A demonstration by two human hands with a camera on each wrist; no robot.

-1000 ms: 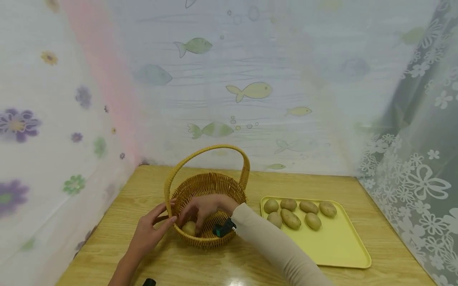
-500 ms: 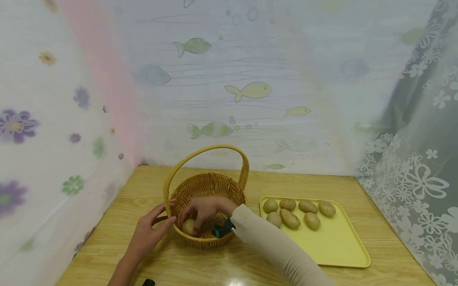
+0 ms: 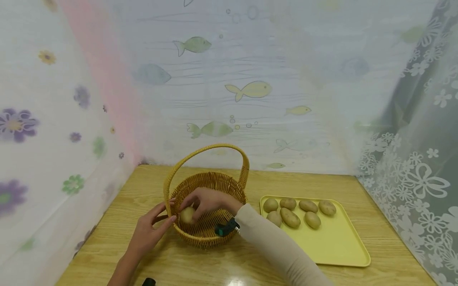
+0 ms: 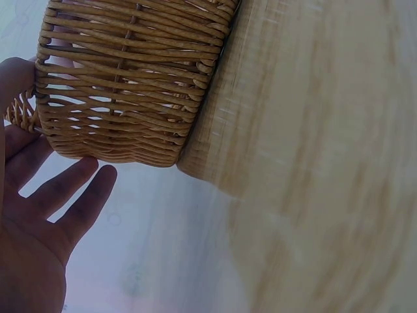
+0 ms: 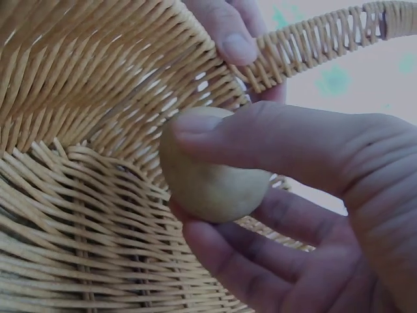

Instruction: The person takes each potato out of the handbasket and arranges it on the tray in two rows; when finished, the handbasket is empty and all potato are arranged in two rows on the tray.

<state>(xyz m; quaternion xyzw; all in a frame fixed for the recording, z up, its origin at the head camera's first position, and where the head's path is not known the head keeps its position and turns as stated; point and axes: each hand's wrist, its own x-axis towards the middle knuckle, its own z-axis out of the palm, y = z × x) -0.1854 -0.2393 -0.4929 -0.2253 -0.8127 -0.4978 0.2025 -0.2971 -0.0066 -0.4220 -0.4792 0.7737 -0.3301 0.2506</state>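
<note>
My right hand (image 3: 207, 200) is inside the wicker basket (image 3: 205, 241), pinching a potato (image 3: 187, 215) between thumb and fingers. In the right wrist view the potato (image 5: 215, 176) is lifted off the woven floor, the thumb lying across its top. My left hand (image 3: 150, 228) holds the basket's left rim at the foot of the arched handle (image 3: 222, 146), its thumb over the edge. Seen from the left wrist, some fingers of that hand (image 4: 39, 228) stretch out along the basket's outer side (image 4: 130, 85).
To the right of the basket lies a yellow tray (image 3: 329, 250), with several potatoes (image 3: 290, 218) grouped toward its back left. A wooden table (image 3: 214, 270) carries both. Printed curtains (image 3: 250, 59) hang behind and at the sides.
My right hand has taken hold of the potato and raised it slightly from the basket floor. The left hand stays on the rim; the tray's potatoes have not moved.
</note>
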